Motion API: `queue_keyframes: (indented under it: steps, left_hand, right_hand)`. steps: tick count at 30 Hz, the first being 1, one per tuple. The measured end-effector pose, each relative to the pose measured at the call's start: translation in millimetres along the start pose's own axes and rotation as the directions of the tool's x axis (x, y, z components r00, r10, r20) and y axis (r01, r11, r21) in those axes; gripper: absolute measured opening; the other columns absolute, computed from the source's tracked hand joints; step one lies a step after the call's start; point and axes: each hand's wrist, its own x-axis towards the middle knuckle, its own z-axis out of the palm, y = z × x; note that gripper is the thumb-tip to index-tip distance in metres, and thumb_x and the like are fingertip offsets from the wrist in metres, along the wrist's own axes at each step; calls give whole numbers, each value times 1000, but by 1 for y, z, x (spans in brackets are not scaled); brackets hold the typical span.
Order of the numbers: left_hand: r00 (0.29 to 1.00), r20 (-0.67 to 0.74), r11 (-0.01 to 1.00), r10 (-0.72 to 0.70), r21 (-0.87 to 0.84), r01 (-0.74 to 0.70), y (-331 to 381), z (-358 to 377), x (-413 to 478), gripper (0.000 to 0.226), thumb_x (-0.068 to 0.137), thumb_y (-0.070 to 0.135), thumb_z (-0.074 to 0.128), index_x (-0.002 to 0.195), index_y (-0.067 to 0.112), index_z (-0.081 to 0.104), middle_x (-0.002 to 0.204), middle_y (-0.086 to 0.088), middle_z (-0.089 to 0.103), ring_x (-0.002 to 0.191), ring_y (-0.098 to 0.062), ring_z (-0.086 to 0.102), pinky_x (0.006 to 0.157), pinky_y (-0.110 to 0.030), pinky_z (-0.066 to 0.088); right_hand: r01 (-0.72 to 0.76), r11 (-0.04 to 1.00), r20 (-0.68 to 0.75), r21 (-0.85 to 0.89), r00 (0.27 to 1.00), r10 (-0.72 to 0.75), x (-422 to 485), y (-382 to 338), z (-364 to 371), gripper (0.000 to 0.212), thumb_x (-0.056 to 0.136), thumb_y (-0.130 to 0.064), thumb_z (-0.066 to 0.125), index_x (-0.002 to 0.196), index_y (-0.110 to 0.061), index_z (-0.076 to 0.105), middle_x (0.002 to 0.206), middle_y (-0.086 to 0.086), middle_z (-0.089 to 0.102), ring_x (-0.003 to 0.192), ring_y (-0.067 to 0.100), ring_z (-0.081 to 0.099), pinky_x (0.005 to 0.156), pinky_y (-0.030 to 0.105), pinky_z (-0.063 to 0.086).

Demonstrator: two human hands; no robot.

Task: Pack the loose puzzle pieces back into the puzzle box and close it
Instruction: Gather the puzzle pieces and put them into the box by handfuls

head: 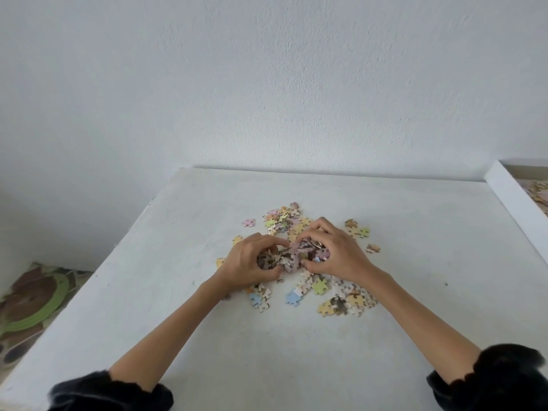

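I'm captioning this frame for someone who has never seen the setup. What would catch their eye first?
Two bare hands, the left hand and the right hand, cupped together around a heap of puzzle pieces at the middle of the white table. More pastel loose pieces lie scattered around them. At the far right edge, the open puzzle box already holds some pieces.

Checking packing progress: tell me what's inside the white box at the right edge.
The white cardboard puzzle box already holds some pastel puzzle pieces, visible past its near wall. Most of its interior is cut off by the frame edge, so the fill level cannot be seen.
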Motion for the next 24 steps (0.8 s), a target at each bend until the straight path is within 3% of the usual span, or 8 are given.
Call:
queue_keyframes:
  steps: [2,3,5,7,11,15,20,24]
  left_hand:
    - [1000,-19,997,-3,-80,2,2,-2,0,31,74,30,62,104,21,65,91,16,65,82,5,59,73,-7,44]
    - [999,-33,994,-8,-110,5,2,-2,-1,26,76,25,65,102,20,66,89,21,62,80,8,59,72,-6,43]
    - [998,-65,989,-21,-144,11,3,-4,-1,21,77,14,70,98,18,69,85,24,60,74,9,58,68,-5,41]
    - [996,-80,982,-43,-185,28,5,-6,-2,21,78,13,72,97,20,70,87,21,63,79,7,61,72,-6,43]
    - [987,-133,968,-86,-247,51,5,-6,-3,17,77,16,74,91,25,72,84,14,68,79,-2,64,73,-16,49]
    - [979,-153,955,-133,-283,86,5,-6,-1,17,78,17,73,90,29,73,74,13,63,64,-13,56,61,-25,45]
    - [983,-170,945,-62,-326,4,21,-16,12,18,75,35,68,93,31,72,67,8,59,58,-17,51,57,-26,45]
    - [985,-171,936,-11,-348,-50,44,-25,25,18,76,29,69,93,23,74,69,8,58,57,-10,50,56,-21,42]
  right_hand:
    - [5,1000,-24,26,1000,-4,0,-2,0,39,71,-48,57,107,-31,59,103,-13,49,55,5,46,50,14,35]
    - [2,999,-33,53,999,0,0,-2,0,37,71,-48,57,105,-31,60,100,-14,50,57,11,51,51,19,42]
    - [-3,991,-72,133,997,13,0,0,0,32,72,-43,59,100,-28,62,97,-15,55,72,15,61,65,26,52]
    - [-2,973,-123,231,992,32,0,1,-2,26,74,-32,66,98,-23,66,98,-10,64,88,7,63,82,24,52]
    - [-32,946,-141,324,987,82,1,3,-7,28,77,-18,71,105,-16,68,105,-3,69,100,-3,60,94,15,45]
    - [-65,926,-151,371,980,129,3,2,-22,28,77,-17,72,105,-15,68,103,-9,66,94,-18,56,90,8,43]
    - [-21,927,-216,375,970,110,3,1,-46,28,77,-15,72,104,-11,68,99,-12,65,91,-19,56,86,5,42]
    - [6,924,-265,383,959,103,-3,3,-66,28,77,-15,72,104,-11,69,99,-10,66,90,-15,59,83,6,44]
